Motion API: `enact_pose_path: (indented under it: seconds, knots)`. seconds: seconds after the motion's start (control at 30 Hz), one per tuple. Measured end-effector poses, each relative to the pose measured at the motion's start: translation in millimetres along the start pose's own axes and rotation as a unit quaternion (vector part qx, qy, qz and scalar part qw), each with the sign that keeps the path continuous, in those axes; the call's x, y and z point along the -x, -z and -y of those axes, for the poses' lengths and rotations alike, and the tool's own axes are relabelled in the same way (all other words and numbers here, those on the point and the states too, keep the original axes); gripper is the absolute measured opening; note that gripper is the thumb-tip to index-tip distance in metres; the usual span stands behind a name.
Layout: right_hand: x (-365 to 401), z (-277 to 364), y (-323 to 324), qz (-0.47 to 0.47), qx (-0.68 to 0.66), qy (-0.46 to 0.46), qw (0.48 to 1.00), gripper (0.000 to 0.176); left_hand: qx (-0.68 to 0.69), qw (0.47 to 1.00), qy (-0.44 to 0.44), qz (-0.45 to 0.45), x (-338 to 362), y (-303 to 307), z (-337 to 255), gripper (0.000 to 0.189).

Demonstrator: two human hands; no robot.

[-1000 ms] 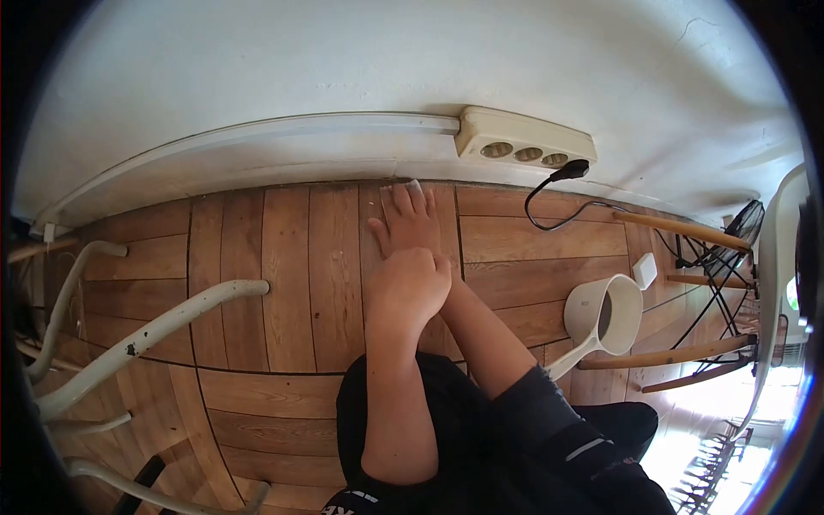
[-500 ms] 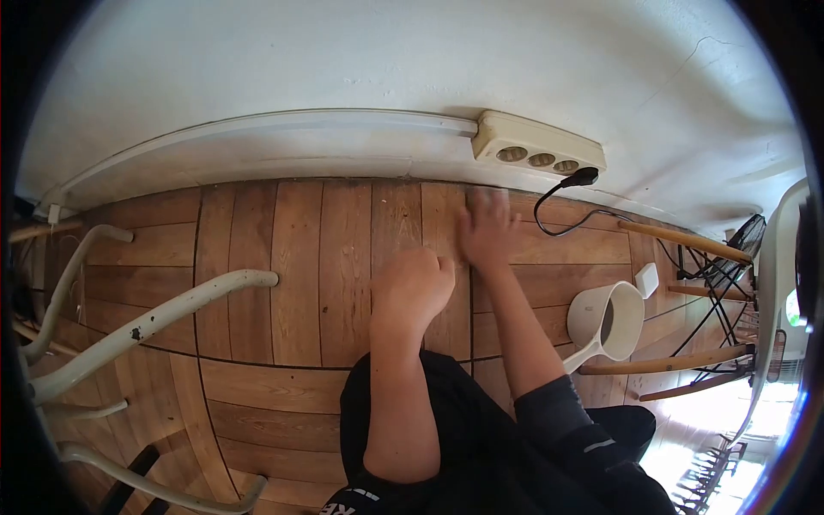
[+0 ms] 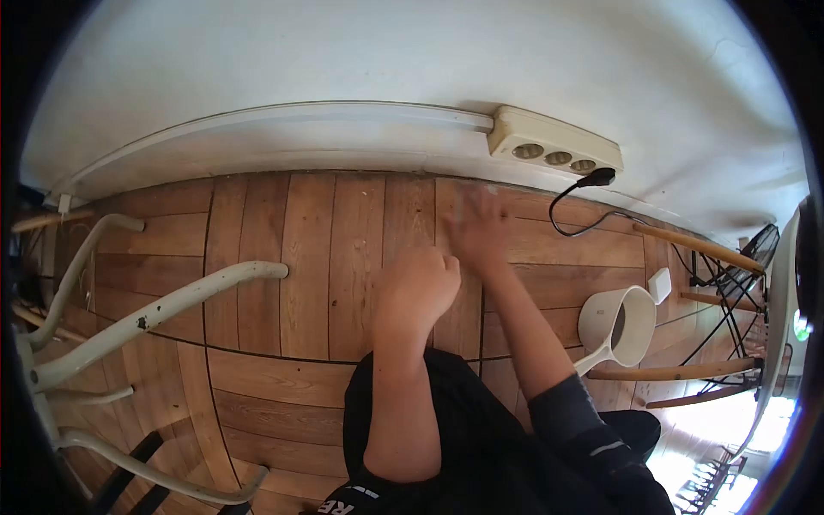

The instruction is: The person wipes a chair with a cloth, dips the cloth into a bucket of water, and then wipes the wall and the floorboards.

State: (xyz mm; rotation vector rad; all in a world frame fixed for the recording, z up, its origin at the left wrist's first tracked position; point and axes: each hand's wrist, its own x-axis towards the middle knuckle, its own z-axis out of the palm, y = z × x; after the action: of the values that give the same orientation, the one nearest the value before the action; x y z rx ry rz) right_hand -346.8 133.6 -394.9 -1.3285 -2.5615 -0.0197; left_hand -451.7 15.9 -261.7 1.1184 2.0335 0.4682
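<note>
My left hand [image 3: 418, 290] is closed in a fist above the wooden floor [image 3: 313, 249], its back toward me. Whatever its fingers might hold is hidden. My right hand [image 3: 481, 232] reaches past it toward the bottom of the wall, low over the floor boards. Motion blurs its fingers, but they look stretched out and apart, with nothing visible in them. Right of that hand, a black plug [image 3: 596, 177] sits at the end socket of a cream power strip [image 3: 558, 144], its cord looping down to the floor.
A white dipper [image 3: 601, 324] with a handle lies at the right, near a small white block [image 3: 659, 286]. Wooden chair legs [image 3: 678, 372] and black wires stand beyond it. White metal legs [image 3: 172, 313] with chipped paint reach in from the left. A wall [image 3: 360, 60] runs across the front.
My right hand has moved slightly left along the floor by the wall. The left fist keeps its shape. The whole view has shifted a little, with the power strip now farther right.
</note>
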Motion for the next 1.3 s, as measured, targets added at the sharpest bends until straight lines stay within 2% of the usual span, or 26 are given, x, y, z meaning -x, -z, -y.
enact_pose_path:
  seconds: [0.13, 0.2, 0.23, 0.27, 0.3, 0.33, 0.43, 0.53, 0.63, 0.67, 0.7, 0.73, 0.8, 0.87, 0.93, 1.03, 1.13, 1.23, 1.3]
  knots:
    - [3.1, -17.6, -4.2, -0.006, 0.090, -0.037, 0.995, 0.060, -0.003, 1.000, 0.015, 0.018, 1.1, 4.2, -7.7, 0.036]
    - [-3.8, 6.1, -4.6, 0.037, 0.072, -0.022, 0.996, 0.062, 0.027, 0.998, -0.021, -0.044, -0.1, 2.9, -10.4, 0.034]
    - [-11.9, 25.4, 2.5, 0.092, 0.067, -0.004, 0.993, 0.065, 0.025, 0.998, -0.023, -0.045, -1.9, 1.4, -12.1, 0.034]
    - [-18.7, 47.8, 7.3, 0.148, 0.061, 0.013, 0.987, 0.068, 0.054, 0.995, -0.030, -0.083, -3.6, -0.8, -13.4, 0.034]
    - [-18.3, 66.9, -3.9, 0.100, 0.031, 0.041, 0.994, 0.068, 0.082, 0.989, -0.037, -0.120, -4.7, -2.3, -14.0, 0.033]
    - [-17.4, 83.4, -16.0, 0.051, 0.000, 0.068, 0.996, 0.068, 0.079, 0.989, -0.037, -0.119, -4.5, -2.3, -14.6, 0.033]
    - [-31.5, 120.1, -21.7, 0.066, -0.068, 0.080, 0.992, 0.068, 0.122, 0.978, -0.052, -0.160, -7.2, 1.6, -13.5, 0.032]
    - [-28.2, 98.4, -23.5, 0.037, -0.070, 0.122, 0.989, 0.065, 0.148, 0.975, -0.053, -0.158, -8.0, 0.7, -6.3, 0.032]
    - [-15.8, 52.7, -1.6, 0.096, 0.010, 0.053, 0.994, 0.064, 0.137, 0.976, -0.066, -0.158, -4.3, -1.0, -9.0, 0.031]
    - [-13.8, 36.1, -5.3, 0.099, 0.063, 0.014, 0.993, 0.064, 0.130, 0.978, -0.067, -0.151, -2.1, -0.1, -11.3, 0.031]
    - [-10.9, 22.0, -8.1, 0.097, 0.065, 0.018, 0.993, 0.064, 0.123, 0.979, -0.069, -0.145, -0.8, 1.1, -13.1, 0.030]
    - [-10.3, 17.4, 1.1, 0.060, 0.080, 0.000, 0.995, 0.064, 0.125, 0.979, -0.069, -0.148, -0.2, 2.1, -14.2, 0.030]
    - [-10.0, 21.0, 9.2, 0.026, 0.097, -0.021, 0.995, 0.063, 0.139, 0.978, -0.063, -0.144, 1.4, 2.0, -16.5, 0.030]
    - [-17.6, 40.4, 5.9, 0.094, 0.040, -0.022, 0.995, 0.062, 0.147, 0.977, -0.061, -0.145, 1.5, 2.1, -19.0, 0.030]
    - [-23.5, 72.0, 2.7, 0.101, 0.034, 0.051, 0.993, 0.060, 0.151, 0.976, -0.058, -0.145, 0.4, 3.7, -20.8, 0.031]
    - [-29.4, 107.6, -10.9, 0.060, -0.015, 0.087, 0.994, 0.059, 0.096, 0.987, -0.052, -0.118, -1.7, 7.7, -20.7, 0.034]
    - [-28.0, 85.9, -4.4, 0.076, -0.038, 0.109, 0.990, 0.062, 0.105, 0.986, -0.047, -0.123, -2.2, 5.9, -13.2, 0.034]
    - [-21.0, 43.2, 6.7, 0.099, 0.031, 0.083, 0.991, 0.063, 0.141, 0.977, -0.049, -0.154, -1.2, 4.8, -9.4, 0.031]
    - [-18.2, 27.7, 11.7, 0.135, 0.048, -0.019, 0.990, 0.064, 0.137, 0.981, -0.037, -0.130, 2.6, 8.3, -13.3, 0.032]
